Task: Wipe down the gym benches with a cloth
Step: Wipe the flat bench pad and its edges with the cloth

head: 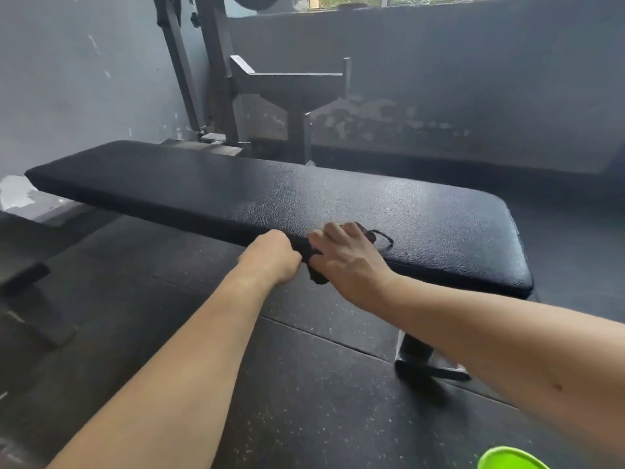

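Fingers (334, 233) around dark cloth (318, 272), pebbled bench (338, 194)

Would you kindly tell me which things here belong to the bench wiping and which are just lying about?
In use: cloth, bench pad, left hand, right hand, both gripping the cloth.
Lying about: metal rack behind, green object at the bottom right.

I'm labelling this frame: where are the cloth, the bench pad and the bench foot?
cloth (316, 270): head view, fold hanging over the near edge.
bench pad (304, 194): head view, middle of the top surface.
bench foot (433, 370): head view, floor crossbar.
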### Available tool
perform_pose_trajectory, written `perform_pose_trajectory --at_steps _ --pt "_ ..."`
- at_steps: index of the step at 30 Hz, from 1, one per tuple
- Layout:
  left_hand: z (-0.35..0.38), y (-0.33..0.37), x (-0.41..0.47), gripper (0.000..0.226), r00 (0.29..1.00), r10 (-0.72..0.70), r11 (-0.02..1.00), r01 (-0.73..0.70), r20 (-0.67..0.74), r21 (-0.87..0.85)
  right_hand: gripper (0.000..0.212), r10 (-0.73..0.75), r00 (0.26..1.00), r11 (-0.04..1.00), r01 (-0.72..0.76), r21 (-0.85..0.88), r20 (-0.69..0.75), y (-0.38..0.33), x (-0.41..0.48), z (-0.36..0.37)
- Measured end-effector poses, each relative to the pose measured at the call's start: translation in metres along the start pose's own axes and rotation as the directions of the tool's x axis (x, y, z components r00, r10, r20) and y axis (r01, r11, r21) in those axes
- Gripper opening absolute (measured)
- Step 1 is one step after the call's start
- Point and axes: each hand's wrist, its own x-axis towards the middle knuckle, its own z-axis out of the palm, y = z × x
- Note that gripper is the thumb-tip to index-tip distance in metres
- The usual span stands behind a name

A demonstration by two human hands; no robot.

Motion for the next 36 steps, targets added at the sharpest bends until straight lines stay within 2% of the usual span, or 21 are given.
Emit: perform_pose_trajectory --at_steps 4,7,11,15,18,21,24,27,30,34,36 --pt "0.009 0.009 0.003 0.018 0.999 0.034 0.999 -0.034 -0.023 0.025 0.036 0.001 0.993 0.998 0.007 -0.065 0.119 0.022 -0.049 -0.024" --pt "0.013 0.008 0.007 0.027 0.998 0.031 0.998 -0.028 -0.047 0.056 0.034 0.045 0.987 0.994 -0.028 -0.107 0.152 0.033 -0.083 -0.040" --pt "0.017 0.005 0.008 0.031 0.995 0.043 0.999 -0.041 -0.094 0.018 0.033 0.054 0.992 0.996 -0.046 -0.077 0.116 0.033 -0.081 -0.041" --pt "0.019 0.004 0.008 0.030 0.993 0.045 0.999 -0.043 -0.113 0.016 0.015 0.029 0.997 0.999 -0.027 -0.021 0.066 0.009 -0.024 -0.014" --pt "0.022 0.002 0.008 0.033 0.991 0.039 0.999 -0.039 -0.130 0.005 0.010 0.050 0.999 0.999 -0.050 0.003 0.002 0.001 -0.007 -0.002" --pt "0.023 0.005 0.005 0.027 0.989 0.042 0.999 -0.038 -0.141 0.031 0.002 0.032 0.998 0.999 -0.032 -0.003 0.046 0.011 -0.034 -0.014" --pt "0.020 0.013 0.001 0.026 0.987 0.051 0.990 -0.030 -0.150 0.138 0.007 0.046 0.993 0.998 -0.041 -0.047 0.112 0.028 -0.074 -0.034" --pt "0.021 0.026 -0.002 0.030 0.988 0.077 0.979 -0.050 -0.134 0.195 0.025 0.090 0.990 0.995 -0.085 -0.054 0.109 0.041 -0.116 -0.054" --pt "0.024 0.037 -0.007 0.031 0.990 0.104 0.972 -0.080 -0.099 0.222 0.015 0.111 0.991 0.992 -0.107 -0.060 0.071 0.050 -0.144 -0.067" --pt "0.023 0.034 -0.008 0.028 0.991 0.099 0.982 -0.083 -0.088 0.168 0.022 0.146 0.988 0.989 -0.145 -0.019 0.048 0.037 -0.104 -0.051" --pt "0.023 0.031 -0.007 0.022 0.991 0.104 0.987 -0.093 -0.080 0.134 0.018 0.144 0.989 0.989 -0.144 0.013 0.035 0.023 -0.072 -0.037"
